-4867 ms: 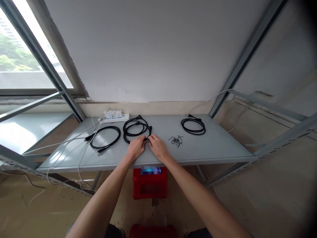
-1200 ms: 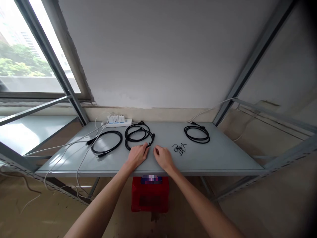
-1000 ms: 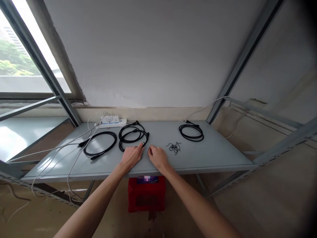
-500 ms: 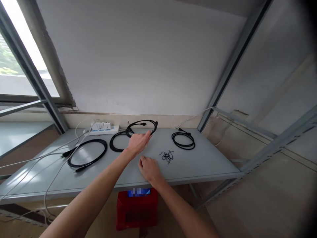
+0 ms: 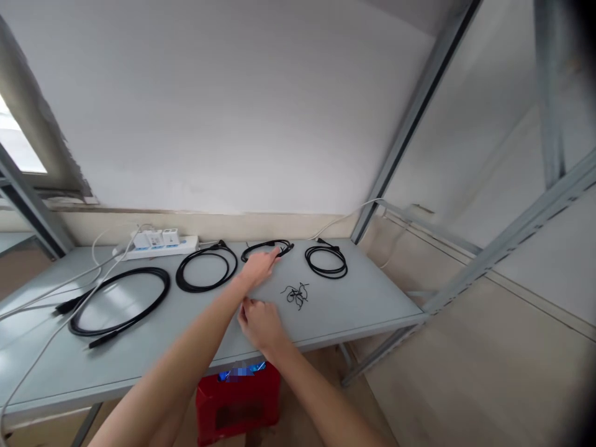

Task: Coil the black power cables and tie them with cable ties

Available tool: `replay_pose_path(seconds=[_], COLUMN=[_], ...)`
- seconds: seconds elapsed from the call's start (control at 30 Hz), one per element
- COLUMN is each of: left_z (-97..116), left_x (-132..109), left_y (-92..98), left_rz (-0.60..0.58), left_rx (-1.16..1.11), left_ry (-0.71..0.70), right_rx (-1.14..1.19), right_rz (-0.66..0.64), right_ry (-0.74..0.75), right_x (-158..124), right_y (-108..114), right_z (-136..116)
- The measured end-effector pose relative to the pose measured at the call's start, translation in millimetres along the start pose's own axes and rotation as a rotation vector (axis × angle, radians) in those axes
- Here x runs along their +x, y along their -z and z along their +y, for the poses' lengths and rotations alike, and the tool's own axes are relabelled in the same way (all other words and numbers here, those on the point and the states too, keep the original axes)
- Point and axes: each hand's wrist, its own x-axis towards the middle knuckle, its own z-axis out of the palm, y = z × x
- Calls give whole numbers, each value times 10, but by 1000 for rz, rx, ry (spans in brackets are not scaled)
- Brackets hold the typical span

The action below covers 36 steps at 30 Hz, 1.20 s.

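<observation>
My left hand (image 5: pixel 259 269) reaches across the table with its fingers closed on the right side of a small coiled black cable (image 5: pixel 254 247). This coil is down at the back of the tabletop, partly covered by the hand. Below, near the front edge, my right hand (image 5: pixel 261 324) rests loosely closed on the table, and nothing shows in its curled fingers. Just right of it lies a tangled heap of thin black ties (image 5: pixel 297 295). Another coiled black cable (image 5: pixel 205 289) lies left of my left hand.
A larger black cable loop (image 5: pixel 162 282) lies at the left, crossed by white cords. A white power strip (image 5: pixel 161 249) with plugged-in adapters stands behind. One more coiled cable (image 5: pixel 326 272) is at the right. Metal posts (image 5: pixel 395 149) frame the table; a red stool (image 5: pixel 237 403) stands beneath.
My left hand has lowered the coiled cable from the air onto the back of the table. The view has turned right. My right hand stays closed near the front edge.
</observation>
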Motion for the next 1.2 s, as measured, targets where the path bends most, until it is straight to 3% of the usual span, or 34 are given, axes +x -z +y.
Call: replay_pose_path(seconds=[0.13,0.27,0.4,0.57,0.73,0.87,1.0,1.1,1.2], left_z=[48,-136,-548,-894,-786,-659,-620,-614,-597], left_x=[115,-1,-388,-1139,-1634,-1716,-1722,-1724,-1722], left_y=[-210,-273,-117,133,73,-85,-115,-73,-23], left_rz=[-90,-73,-1,127,100,88,130,158,171], left_rx=[-94,-47,-36,-9,25,37,39,21,41], left_ry=[-84,-119,-52,118,199,258,266,272,291], right_rx=[19,20,7,12,1,-7,21,79,95], right_rz=[-28,-20,-10,9,11,11,55,193,404], right_ry=[-2,2,5,34,37,18,15,25,28], right_x=[8,-5,-18,-30,-51,-64,-85,-106,-111], right_y=[7,24,34,38,71,97,90,140,270], right_z=[6,4,5,1,-29,-61,-88,7,308])
